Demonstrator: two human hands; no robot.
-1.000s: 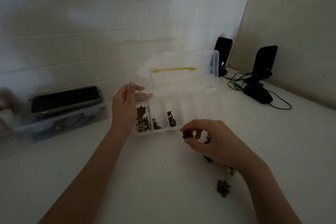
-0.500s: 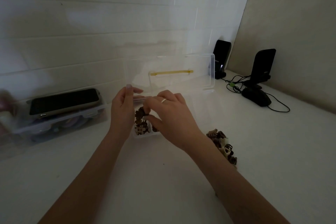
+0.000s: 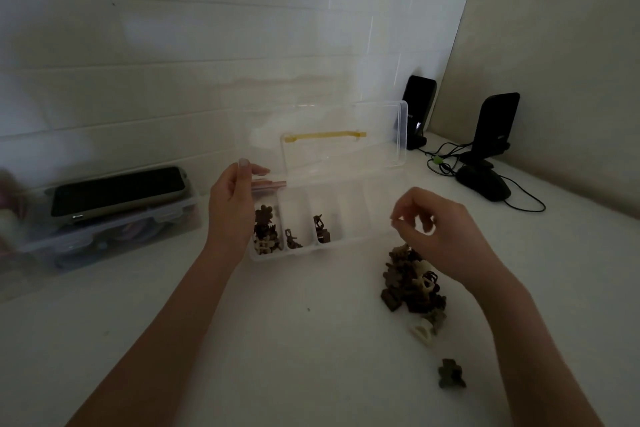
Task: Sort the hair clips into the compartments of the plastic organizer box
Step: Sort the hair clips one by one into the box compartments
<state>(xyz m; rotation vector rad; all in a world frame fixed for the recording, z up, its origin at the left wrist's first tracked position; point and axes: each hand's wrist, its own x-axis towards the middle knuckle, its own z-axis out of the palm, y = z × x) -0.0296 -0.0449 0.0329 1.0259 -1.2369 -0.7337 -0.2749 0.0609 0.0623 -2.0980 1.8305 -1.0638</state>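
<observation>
The organizer box (image 3: 311, 218) sits mid-surface, lid upright, its right compartments bare. Left hand (image 3: 230, 208) holds the box's left end. Right hand (image 3: 440, 236) hovers over the hair clips (image 3: 412, 282) piled on the white surface (image 3: 277, 340), fingers loosely curled, holding nothing.

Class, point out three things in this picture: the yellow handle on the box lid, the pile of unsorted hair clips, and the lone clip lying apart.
yellow handle (image 3: 325, 135), head view, middle of the bar.
pile of hair clips (image 3: 410, 282), head view, centre of the heap.
lone clip (image 3: 450, 373), head view, its body.
</observation>
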